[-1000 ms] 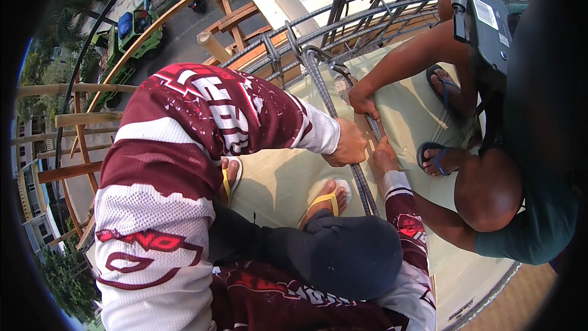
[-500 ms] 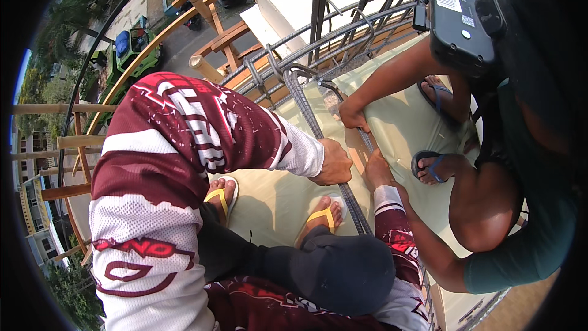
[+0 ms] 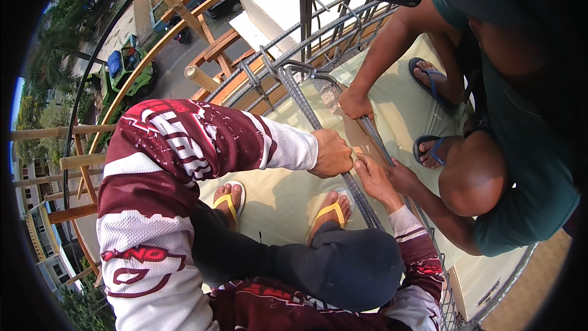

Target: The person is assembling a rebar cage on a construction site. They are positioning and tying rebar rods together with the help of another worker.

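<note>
A fist is what my left hand (image 3: pixel 332 154) makes, wrapped over a pair of ribbed steel rebars (image 3: pixel 300 99) that run from the tied joint at the top down between my feet. Just right of these bars is my right hand (image 3: pixel 376 179), its fingers stretched out toward the left fist, with no object seen in it. A co-worker crouches on the right. One co-worker's hand (image 3: pixel 356 104) grips another rebar (image 3: pixel 376 136) alongside. The other co-worker's hand (image 3: pixel 401 178) is close beside my right hand, its fingers partly hidden.
Bent and tied rebars (image 3: pixel 334 34) form a cage at the top. Yellowish sheeting (image 3: pixel 282 208) lies underfoot, where I wear yellow-strapped sandals (image 3: pixel 332 210). Bamboo and timber scaffolding (image 3: pixel 202 76) stands at the left, with a street and green vehicle (image 3: pixel 131 70) far below.
My right hand has loosened, its fingers now extended beside the bars. My left hand keeps its hold. The co-worker's black device has shifted up and left in view.
</note>
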Action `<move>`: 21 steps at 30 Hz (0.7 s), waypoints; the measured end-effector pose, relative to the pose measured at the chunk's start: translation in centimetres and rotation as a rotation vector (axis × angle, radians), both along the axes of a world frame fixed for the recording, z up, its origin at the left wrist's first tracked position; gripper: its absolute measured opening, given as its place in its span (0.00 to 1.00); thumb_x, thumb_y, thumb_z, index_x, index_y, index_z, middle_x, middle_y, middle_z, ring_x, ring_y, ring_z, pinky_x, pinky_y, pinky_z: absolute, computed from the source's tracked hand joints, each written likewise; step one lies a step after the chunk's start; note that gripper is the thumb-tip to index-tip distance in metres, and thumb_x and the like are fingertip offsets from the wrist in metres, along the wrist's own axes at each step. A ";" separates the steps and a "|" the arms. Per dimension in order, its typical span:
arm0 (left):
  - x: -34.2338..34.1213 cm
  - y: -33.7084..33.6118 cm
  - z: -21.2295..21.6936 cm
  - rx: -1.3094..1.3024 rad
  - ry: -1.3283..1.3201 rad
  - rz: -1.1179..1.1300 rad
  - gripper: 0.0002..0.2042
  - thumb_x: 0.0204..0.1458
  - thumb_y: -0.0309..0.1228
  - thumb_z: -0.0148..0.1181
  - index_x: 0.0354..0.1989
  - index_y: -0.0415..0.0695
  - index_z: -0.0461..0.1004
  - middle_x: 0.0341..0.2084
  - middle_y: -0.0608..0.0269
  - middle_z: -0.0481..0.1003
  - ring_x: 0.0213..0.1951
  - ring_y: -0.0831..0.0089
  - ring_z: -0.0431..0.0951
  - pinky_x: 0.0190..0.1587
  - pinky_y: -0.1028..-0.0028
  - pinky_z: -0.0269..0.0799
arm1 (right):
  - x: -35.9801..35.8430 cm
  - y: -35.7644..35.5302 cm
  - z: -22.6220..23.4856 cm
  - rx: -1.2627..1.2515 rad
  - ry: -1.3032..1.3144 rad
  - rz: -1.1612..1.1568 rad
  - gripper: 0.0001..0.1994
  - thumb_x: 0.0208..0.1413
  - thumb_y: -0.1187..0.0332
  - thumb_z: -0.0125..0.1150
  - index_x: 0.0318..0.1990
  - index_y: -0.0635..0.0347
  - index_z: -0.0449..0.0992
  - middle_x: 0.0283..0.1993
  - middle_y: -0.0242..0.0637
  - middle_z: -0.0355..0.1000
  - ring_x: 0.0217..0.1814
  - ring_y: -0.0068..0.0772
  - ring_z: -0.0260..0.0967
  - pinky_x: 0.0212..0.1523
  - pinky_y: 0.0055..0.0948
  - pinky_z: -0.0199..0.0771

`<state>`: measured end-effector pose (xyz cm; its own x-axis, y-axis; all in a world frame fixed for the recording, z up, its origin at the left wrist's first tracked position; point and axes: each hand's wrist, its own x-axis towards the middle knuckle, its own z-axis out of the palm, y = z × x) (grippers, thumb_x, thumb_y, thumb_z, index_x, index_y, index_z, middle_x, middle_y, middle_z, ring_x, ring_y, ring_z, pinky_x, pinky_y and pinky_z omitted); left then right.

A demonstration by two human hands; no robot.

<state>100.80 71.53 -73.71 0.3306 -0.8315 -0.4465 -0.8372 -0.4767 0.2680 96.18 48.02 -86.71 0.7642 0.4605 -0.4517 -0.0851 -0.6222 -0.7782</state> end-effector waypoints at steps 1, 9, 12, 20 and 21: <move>0.0 0.1 0.0 0.022 0.015 0.010 0.08 0.50 0.31 0.58 0.32 0.42 0.81 0.32 0.53 0.82 0.38 0.55 0.84 0.38 0.59 0.81 | -0.7 -0.1 1.8 0.266 0.392 -0.092 0.27 0.69 0.56 0.49 0.64 0.71 0.61 0.51 0.46 0.75 0.52 0.43 0.74 0.54 0.40 0.74; -0.6 0.7 -0.4 -0.110 -0.099 -0.046 0.09 0.47 0.33 0.58 0.27 0.38 0.76 0.22 0.52 0.80 0.29 0.53 0.83 0.32 0.58 0.80 | -4.9 0.2 10.6 0.803 1.011 -0.123 0.23 0.70 0.52 0.48 0.52 0.68 0.71 0.29 0.33 0.70 0.22 0.22 0.68 0.33 0.27 0.79; 0.1 1.2 -1.3 -0.158 -0.128 -0.023 0.09 0.48 0.32 0.57 0.26 0.38 0.75 0.22 0.52 0.79 0.29 0.54 0.84 0.31 0.58 0.80 | -3.8 1.2 10.8 0.659 0.948 -0.081 0.21 0.70 0.52 0.49 0.50 0.64 0.72 0.25 0.29 0.65 0.18 0.17 0.59 0.24 0.21 0.71; -0.7 2.0 -3.5 -0.504 -0.440 -0.029 0.09 0.45 0.33 0.58 0.21 0.42 0.69 0.15 0.61 0.72 0.21 0.63 0.79 0.22 0.66 0.74 | -3.5 2.4 14.0 0.184 0.510 0.006 0.18 0.69 0.57 0.51 0.48 0.66 0.74 0.29 0.32 0.69 0.29 0.24 0.65 0.34 0.27 0.68; -0.6 2.0 -3.7 -0.534 -0.479 -0.031 0.10 0.44 0.34 0.58 0.19 0.43 0.67 0.12 0.64 0.69 0.18 0.66 0.76 0.20 0.67 0.71 | -3.5 2.6 14.3 0.154 0.443 0.018 0.17 0.68 0.58 0.51 0.48 0.67 0.74 0.31 0.34 0.71 0.32 0.26 0.67 0.37 0.29 0.69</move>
<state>100.17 73.57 -77.41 0.3606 -0.9082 0.2124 -0.9324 -0.3568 0.0576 92.70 50.63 -72.40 0.5042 0.5596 -0.6577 -0.4200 -0.5066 -0.7530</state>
